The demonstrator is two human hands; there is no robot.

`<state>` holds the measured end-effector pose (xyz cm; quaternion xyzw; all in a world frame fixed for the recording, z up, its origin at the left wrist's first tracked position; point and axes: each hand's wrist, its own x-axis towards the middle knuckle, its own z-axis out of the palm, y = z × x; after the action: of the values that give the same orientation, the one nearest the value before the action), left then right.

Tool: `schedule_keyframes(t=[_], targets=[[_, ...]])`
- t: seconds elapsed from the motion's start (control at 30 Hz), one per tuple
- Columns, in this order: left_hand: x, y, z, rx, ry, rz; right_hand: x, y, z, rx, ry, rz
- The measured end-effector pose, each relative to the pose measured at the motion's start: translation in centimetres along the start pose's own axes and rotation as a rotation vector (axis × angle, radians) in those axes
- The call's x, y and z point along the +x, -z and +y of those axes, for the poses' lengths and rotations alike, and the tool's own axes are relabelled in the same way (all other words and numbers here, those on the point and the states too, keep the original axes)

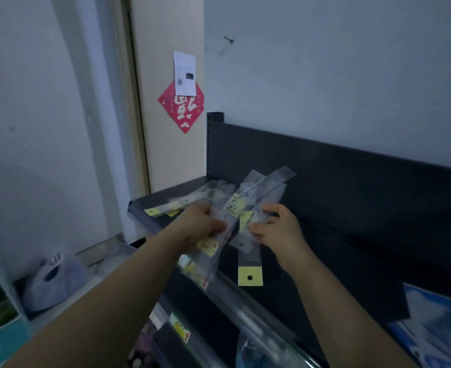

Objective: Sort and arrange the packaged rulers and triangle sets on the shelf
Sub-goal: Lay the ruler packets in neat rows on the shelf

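Clear-sleeved ruler packs [261,189] with yellow header cards fan out between your hands, just above the black shelf [338,248]. Your left hand [203,227] curls round one bundle. Your right hand [277,229] pinches several more, and one yellow tab with a punched hole hangs below its thumb. Loose packs [184,204] lie on the shelf just beyond your left hand.

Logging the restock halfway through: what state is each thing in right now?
left hand, gripping a bundle of ruler packs
right hand, pinching fanned packs
loose packs, lying flat on shelf
plastic bag, slumped on floor
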<state>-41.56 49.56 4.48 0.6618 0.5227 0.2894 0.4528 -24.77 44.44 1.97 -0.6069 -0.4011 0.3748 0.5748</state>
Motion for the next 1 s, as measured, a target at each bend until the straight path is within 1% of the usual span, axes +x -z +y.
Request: schedule_keyframes(t=[0.13, 0.23, 0.33, 0.4, 0.5, 0.57, 0.63, 0.73, 0.83, 0.93, 1.0], targets=[[4.5, 1.9, -0.5, 0.036, 0.031, 0.036, 5.5, -3.3, 0.5, -0.003, -0.028, -0.013], [7.3, 3.1, -1.2, 0.033, 0.083, 0.018, 8.5, -5.4, 1.3, -0.015, -0.073, 0.000], [10.0, 4.1, -2.0, 0.081, 0.113, 0.016, 10.8, -7.0, 2.2, -0.029, -0.117, 0.002], [11.8, 4.5, -2.5, 0.134, 0.102, 0.031, 12.1, -7.9, 2.5, -0.071, -0.120, 0.012], [14.2, 5.0, -2.8, 0.305, 0.011, 0.056, 13.4, -9.1, 2.8, -0.159, -0.111, 0.058], [15.4, 5.3, -2.8, 0.411, -0.053, 0.062, 13.9, -9.6, 2.8, -0.260, -0.097, 0.068], [16.4, 5.5, -3.0, 0.506, -0.127, 0.057, 14.0, -9.7, 2.9, -0.404, -0.068, 0.032], [17.2, 5.7, -3.6, 0.581, -0.187, 0.021, 14.0, -9.7, 2.7, -0.680, -0.021, -0.011], [17.6, 5.9, -4.4, 0.706, -0.251, -0.007, 13.7, -9.9, 2.6, -0.883, -0.047, -0.005], [17.4, 6.3, -4.6, 0.910, -0.350, 0.047, 12.8, -9.8, 2.5, -0.941, -0.064, 0.026], [17.1, 6.3, -4.5, 0.950, -0.431, 0.055, 12.1, -9.6, 2.3, -0.910, -0.022, 0.077]])
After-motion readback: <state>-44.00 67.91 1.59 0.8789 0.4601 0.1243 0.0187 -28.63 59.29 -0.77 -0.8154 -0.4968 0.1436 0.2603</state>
